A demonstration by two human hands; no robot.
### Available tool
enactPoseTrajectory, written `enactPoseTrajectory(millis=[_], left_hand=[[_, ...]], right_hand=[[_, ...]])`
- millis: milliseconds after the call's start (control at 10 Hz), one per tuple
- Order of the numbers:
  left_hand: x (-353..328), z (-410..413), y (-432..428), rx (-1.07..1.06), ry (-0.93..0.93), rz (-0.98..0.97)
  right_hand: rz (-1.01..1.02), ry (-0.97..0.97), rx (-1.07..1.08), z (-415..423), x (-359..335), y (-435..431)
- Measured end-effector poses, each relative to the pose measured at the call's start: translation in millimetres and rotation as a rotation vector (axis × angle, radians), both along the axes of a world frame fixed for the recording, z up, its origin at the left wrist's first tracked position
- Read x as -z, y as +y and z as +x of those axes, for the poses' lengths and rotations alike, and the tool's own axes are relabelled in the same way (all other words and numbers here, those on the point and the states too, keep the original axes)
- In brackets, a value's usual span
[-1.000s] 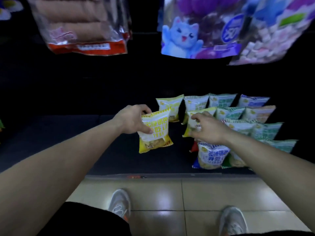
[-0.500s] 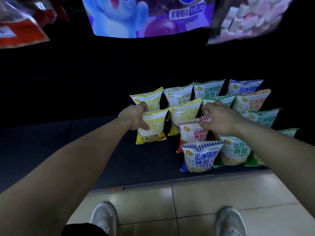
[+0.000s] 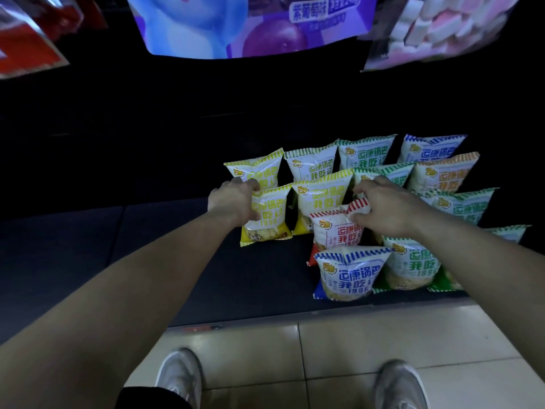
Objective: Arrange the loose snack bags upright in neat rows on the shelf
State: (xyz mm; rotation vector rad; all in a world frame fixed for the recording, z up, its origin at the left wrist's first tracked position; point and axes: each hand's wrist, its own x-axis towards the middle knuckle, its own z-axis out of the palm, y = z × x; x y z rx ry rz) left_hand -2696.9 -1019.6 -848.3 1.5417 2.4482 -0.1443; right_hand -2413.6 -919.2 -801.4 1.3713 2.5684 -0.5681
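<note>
Head view: looking down on dark shelf (image 3: 88, 261), pale tiled floor (image 3: 354, 349) and grey shoes (image 3: 180, 376) along bottom edge.
Top left: red-edged hanging packet (image 3: 26, 48), cut off by frame.
Left hand (image 3: 233, 202): gripping front yellow snack bag (image 3: 269, 215) at its upper left edge, fingers curled behind, thumb across the front.
Front yellow snack bag: upright on shelf, leftmost in its row, just beside second yellow bag (image 3: 321, 196); rear yellow bag (image 3: 256, 168) behind it.
Top centre: purple grape packet (image 3: 250, 25) hanging overhead.
Red snack bag (image 3: 336, 231): upright, ahead of second yellow bag, behind blue snack bag (image 3: 349, 273) near shelf's front edge.
Right hand (image 3: 383, 208): thumb and fingers pinching striped top seal of red snack bag.
Right side: green bags (image 3: 413, 267) and orange bag (image 3: 445, 172) standing in rows towards the back.
Top right: marshmallow packet (image 3: 442, 28) hanging, blurred.
</note>
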Motion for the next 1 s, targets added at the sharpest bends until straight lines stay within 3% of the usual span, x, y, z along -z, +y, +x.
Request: enactPoseTrajectory(millis=[300, 800, 1000], left_hand=[[8, 4, 2, 0.017, 0.118, 0.013], [17, 2, 0, 0.018, 0.081, 0.125], [17, 7, -1, 0.049, 0.148, 0.152]], right_hand=[[0.021, -0.042, -0.049, -3, 2, -4], [0.019, -0.087, -0.112, -20, 6, -10], [0.046, -0.120, -0.112, -19, 5, -7]])
